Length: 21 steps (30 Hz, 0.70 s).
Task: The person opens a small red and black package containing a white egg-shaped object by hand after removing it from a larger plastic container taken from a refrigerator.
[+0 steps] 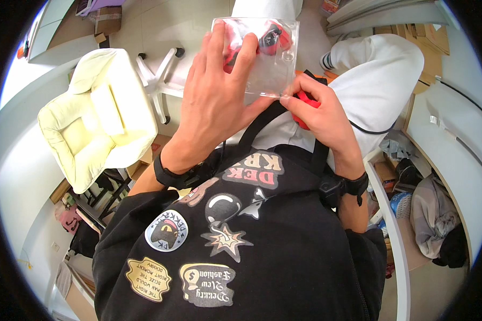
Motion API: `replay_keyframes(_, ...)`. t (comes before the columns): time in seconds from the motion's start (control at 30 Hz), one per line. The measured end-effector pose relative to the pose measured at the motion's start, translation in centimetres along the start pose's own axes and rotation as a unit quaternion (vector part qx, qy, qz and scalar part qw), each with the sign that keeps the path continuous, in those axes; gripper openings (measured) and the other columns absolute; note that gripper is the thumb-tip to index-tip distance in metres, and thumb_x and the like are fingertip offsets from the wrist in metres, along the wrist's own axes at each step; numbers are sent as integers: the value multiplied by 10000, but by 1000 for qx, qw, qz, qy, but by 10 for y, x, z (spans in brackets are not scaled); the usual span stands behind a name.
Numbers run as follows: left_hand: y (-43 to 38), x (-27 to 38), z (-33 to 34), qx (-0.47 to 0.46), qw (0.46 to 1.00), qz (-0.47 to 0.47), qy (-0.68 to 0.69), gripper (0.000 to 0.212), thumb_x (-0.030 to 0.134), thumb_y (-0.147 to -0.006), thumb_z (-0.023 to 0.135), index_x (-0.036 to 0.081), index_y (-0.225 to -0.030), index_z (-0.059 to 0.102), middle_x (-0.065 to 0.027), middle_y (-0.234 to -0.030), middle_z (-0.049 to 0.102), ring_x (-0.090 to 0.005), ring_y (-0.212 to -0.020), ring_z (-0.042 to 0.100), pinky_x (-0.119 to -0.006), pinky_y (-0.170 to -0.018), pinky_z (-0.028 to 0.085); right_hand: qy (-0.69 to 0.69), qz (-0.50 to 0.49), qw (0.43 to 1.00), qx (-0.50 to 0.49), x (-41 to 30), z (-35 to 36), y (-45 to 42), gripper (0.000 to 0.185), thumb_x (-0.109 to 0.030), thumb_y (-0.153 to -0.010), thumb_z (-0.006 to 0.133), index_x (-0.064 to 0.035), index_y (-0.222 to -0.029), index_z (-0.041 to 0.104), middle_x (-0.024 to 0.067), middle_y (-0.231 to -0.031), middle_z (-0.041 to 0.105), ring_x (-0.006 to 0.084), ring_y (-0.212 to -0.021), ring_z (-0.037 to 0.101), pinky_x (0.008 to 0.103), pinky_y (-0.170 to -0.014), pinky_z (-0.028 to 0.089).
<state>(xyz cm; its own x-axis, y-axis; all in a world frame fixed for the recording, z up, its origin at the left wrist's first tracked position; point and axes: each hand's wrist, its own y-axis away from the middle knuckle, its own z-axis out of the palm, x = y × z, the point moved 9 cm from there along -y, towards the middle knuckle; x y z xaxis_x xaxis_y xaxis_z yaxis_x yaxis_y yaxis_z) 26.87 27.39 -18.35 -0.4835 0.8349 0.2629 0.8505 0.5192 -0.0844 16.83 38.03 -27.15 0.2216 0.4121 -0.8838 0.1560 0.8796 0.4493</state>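
Observation:
A clear plastic blister package [267,78] is held up in front of my lap, with red-and-black pieces [274,39] visible inside it. My left hand [217,88] grips it from the left, fingers spread across the face and the thumb along the near edge. Curled around a small red object [301,120], my right hand [321,108] has its thumb and index finger at the package's near right corner. Most of that red object is hidden by the fingers, so its kind is not clear.
To the left stands a cream padded chair [104,120], close to a white wheeled chair base [160,80]. A grey cloth bundle [434,216] lies on a low shelf at right, behind a white frame bar [397,240]. Cardboard [425,44] leans at the upper right.

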Motion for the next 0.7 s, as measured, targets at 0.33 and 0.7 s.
replay_keyframes(0.33, -9, -4, 1, 3, 999, -19, 48, 893, 319, -639, 927, 164, -1415, 512, -188, -1485, 408, -318, -962, 683, -415, -829, 572, -351, -19, 936, -3, 20, -18, 8, 591, -464, -1095, 290, 41, -1186, 583, 161, -989, 671, 200, -848, 657, 298, -784, 523)
replay_keyframes(0.7, -7, 0, -3, 17, 1000, -7, 24, 902, 319, -652, 924, 152, -1423, 486, -189, -1483, 414, -331, -970, 679, -410, -784, 584, -606, -68, 788, -83, 12, -24, 6, 825, -676, -1024, 146, 9, -1248, 547, 175, -999, 606, 269, -846, 597, 448, -787, 544)
